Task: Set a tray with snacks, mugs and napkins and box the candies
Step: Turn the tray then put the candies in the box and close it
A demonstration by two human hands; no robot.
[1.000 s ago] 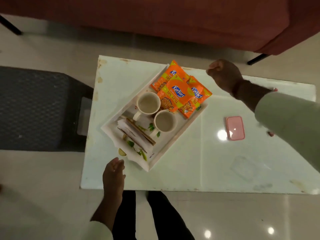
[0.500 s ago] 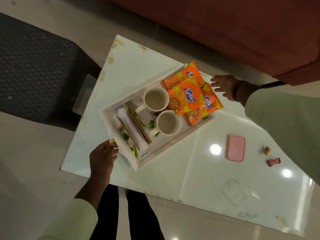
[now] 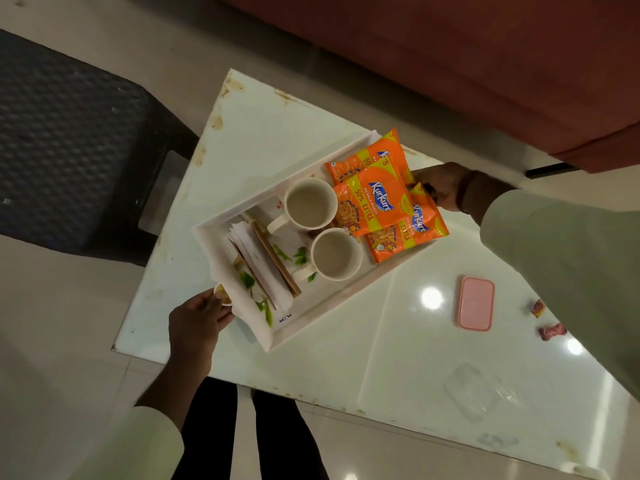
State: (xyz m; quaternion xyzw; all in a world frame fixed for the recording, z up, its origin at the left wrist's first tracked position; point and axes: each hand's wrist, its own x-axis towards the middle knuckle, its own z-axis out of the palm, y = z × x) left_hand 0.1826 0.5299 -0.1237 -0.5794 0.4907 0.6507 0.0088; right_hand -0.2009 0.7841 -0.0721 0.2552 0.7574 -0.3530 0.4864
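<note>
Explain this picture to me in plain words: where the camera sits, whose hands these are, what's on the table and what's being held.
There is no machine here. A person wears a wide-angle camera on the head, so you look down at their own two hands and legs.

On the white table sits a white tray. It holds two empty mugs, a stack of napkins and orange snack packets.

The left hand grips the tray's near end; the right hand is at its far end, by the packets. Whether the tray is lifted, I cannot tell.

Beside the tray lie a pink lid, a clear box and two wrapped candies, not yet boxed.
</note>
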